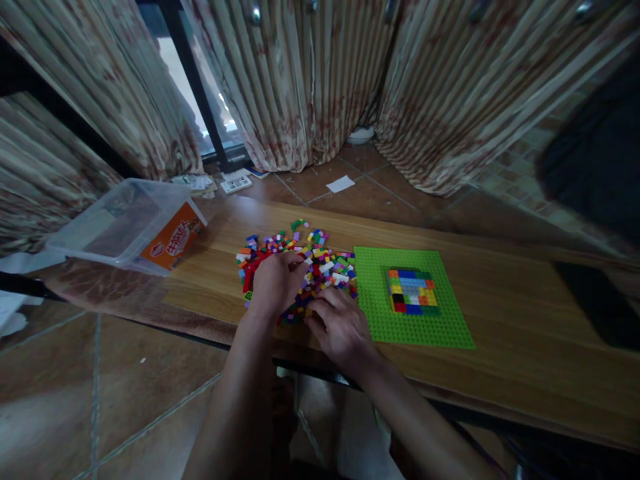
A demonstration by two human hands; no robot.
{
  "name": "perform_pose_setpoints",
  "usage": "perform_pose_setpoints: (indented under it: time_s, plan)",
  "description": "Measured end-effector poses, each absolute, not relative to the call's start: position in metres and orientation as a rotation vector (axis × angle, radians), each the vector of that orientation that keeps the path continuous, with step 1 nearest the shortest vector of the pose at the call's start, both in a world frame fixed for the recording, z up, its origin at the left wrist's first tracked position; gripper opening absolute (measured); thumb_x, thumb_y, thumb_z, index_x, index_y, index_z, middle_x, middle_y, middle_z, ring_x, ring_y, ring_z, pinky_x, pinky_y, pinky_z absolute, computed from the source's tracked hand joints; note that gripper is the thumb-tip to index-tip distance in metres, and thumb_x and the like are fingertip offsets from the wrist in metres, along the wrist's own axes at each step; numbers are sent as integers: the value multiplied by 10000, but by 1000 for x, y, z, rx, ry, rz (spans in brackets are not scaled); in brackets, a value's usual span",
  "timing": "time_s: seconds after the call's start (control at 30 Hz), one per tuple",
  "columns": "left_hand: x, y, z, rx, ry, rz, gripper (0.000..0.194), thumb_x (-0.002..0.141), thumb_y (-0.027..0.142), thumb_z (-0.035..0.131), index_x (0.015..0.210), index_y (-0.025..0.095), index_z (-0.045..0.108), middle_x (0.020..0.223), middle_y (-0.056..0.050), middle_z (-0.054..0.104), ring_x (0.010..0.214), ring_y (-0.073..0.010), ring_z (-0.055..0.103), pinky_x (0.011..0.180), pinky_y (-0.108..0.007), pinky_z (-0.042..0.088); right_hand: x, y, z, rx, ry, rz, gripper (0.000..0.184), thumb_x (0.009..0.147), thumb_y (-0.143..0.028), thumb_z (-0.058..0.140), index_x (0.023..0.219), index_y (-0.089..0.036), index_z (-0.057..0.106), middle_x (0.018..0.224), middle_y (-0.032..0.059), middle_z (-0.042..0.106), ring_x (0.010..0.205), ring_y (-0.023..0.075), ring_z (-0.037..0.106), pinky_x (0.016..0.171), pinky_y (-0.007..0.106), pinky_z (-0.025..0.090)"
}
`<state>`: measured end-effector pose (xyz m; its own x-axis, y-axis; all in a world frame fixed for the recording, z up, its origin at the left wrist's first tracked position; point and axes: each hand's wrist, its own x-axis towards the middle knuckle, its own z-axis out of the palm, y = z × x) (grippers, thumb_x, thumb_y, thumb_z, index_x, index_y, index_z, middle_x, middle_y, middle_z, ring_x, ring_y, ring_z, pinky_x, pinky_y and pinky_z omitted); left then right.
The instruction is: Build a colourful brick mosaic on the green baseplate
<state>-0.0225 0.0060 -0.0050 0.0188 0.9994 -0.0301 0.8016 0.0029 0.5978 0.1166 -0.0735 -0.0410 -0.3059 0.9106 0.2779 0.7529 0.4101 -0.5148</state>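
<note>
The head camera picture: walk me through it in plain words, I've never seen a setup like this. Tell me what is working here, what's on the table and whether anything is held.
There is no machine here: a person works with two bare hands. The one picture comes from a camera worn on their head, looking forward and down.

On the wooden table lies a loose pile of small colored bricks. Right of it is a green studded baseplate, bearing a squarish patch of multicolored bricks. To the left sits a clear plastic box with an orange label.

The left hand is over the pile; the right hand has its fingers at the pile's near edge. Whether either grips a brick is too small to tell.
</note>
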Motion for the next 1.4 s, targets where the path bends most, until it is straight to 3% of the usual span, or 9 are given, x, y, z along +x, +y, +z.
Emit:
perform_pose_setpoints:
  time_s: [0.23,0.5,1.0,1.4]
  plan:
    - [-23,8,-5,1859,1869,522,293,825,411,556,935,228,757,835,-19,738,746,-165,626,669,-245,414,161,-71,-19,-1422,-1651,538,122,893,-257,557,955,-211,650,866,25,667,776,154,613,721,279,491]
    - [-19,9,-6,1874,1849,558,296,815,407,539,892,217,754,796,-30,734,745,-168,629,648,-236,409,253,-74,-27,-1649,-1121,530,304,788,-406,656,987,-180,694,886,65,731,760,195,682,705,342,548]
    - [-14,10,-2,1895,1847,527,314,811,426,515,803,197,730,649,-5,678,614,-139,573,577,-230,351,284,-78,-38,-1921,-1354,441,228,797,-332,578,908,-192,720,891,68,741,771,203,677,746,365,518]
    - [-17,15,5,1879,1934,367,227,803,349,592,928,216,727,760,35,724,686,-146,601,607,-214,374,273,-71,-39,-1892,-1342,393,189,800,-162,570,902,-216,719,889,46,752,796,183,692,786,346,526]
